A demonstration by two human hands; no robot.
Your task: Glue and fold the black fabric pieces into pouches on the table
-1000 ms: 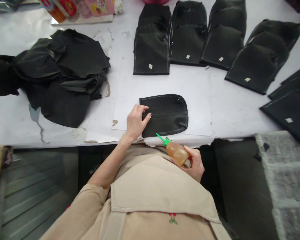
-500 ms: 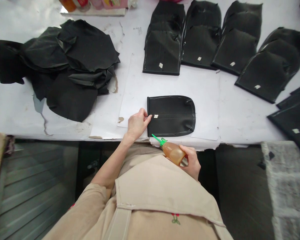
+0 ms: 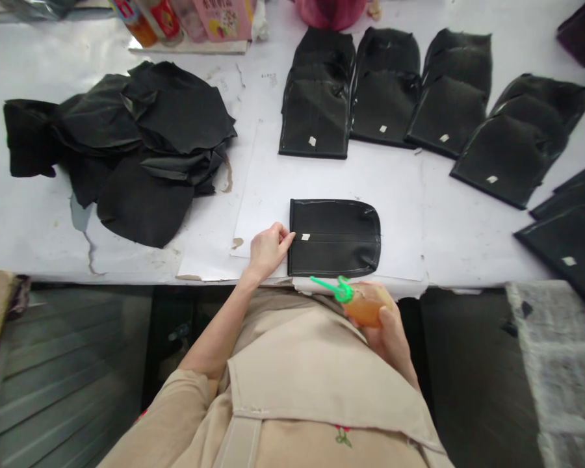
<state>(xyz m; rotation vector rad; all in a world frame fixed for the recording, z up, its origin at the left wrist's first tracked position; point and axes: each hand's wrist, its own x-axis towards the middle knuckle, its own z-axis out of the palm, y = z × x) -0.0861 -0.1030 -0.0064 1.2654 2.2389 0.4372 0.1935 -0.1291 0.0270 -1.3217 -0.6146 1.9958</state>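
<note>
A black leather piece point(image 3: 341, 255) lies flat in front of me, one end rounded, its straight edge on the left. It has a seam down the middle and a small whitish tag near that edge. My left hand point(image 3: 269, 250) is closed, thumb and fingertips pinching the straight edge beside the tag. My right hand point(image 3: 390, 325) is wrapped round a squeeze bottle point(image 3: 368, 307) of amber liquid with a green nozzle. The bottle is at the table's front edge, just below the piece and apart from it, nozzle pointing left.
A heap of loose black leather pieces point(image 3: 166, 123) lies at the left. Overlapping stacks of similar tagged pieces point(image 3: 316, 117) fan along the back and right. Behind stand a pink box point(image 3: 224, 19), bottles point(image 3: 163, 19) and a pink container point(image 3: 331, 10). Grey woven material point(image 3: 556, 364) is at lower right.
My right hand has shifted right with the bottle, drawing its nozzle away from the piece's lower left corner. My left hand stays at the straight edge. The view has tilted slightly up.
</note>
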